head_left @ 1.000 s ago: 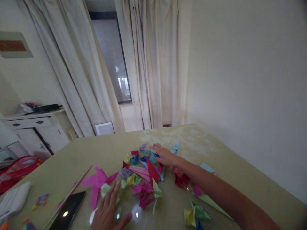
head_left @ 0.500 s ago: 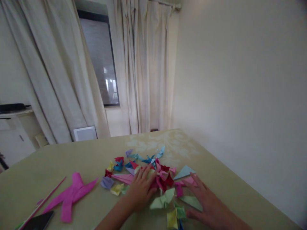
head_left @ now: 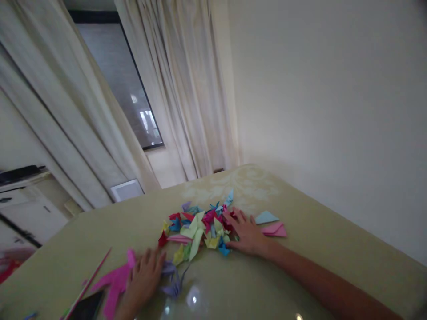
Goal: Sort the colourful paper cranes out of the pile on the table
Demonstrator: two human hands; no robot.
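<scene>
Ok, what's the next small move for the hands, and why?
I'd probably move the right hand outward and draw in the pink folded paper and pale blue folded paper: both lie to its right, apart from the colorful paper heap on its other side.

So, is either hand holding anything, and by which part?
No hold shows: the right hand is spread open at the edge of the folded-paper pile; the left hand is open beside the purple paper. Contact underneath is hidden.
</scene>
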